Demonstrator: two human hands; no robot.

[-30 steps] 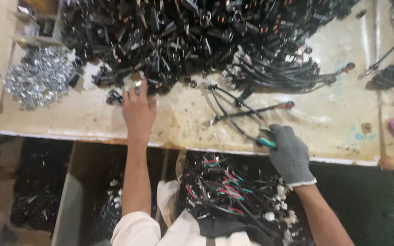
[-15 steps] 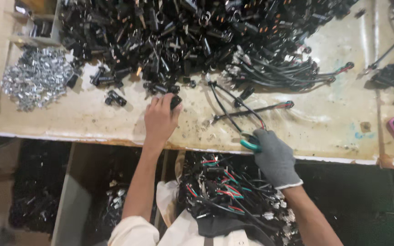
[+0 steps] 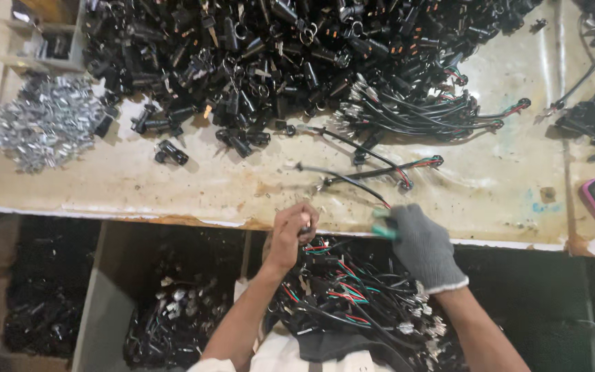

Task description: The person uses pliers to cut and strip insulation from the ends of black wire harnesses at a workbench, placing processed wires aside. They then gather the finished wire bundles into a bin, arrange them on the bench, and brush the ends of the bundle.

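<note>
Wire (image 3: 344, 180) runs lengthwise from table edge (image 3: 173, 219) toward gloved right hand (image 3: 418, 242) clutching green tool (image 3: 381, 227); bare left hand (image 3: 292, 234) pinches small black part (image 3: 305, 229).

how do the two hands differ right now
The right hand wears a grey knit glove; the left hand is bare. The right hand grips a green-handled tool, blurred, while the left hand pinches a small dark part between its fingertips. The right hand sits farther right, at the end of a black wire. Both hover at the near edge of the workbench, above a heap of wired parts.
</note>
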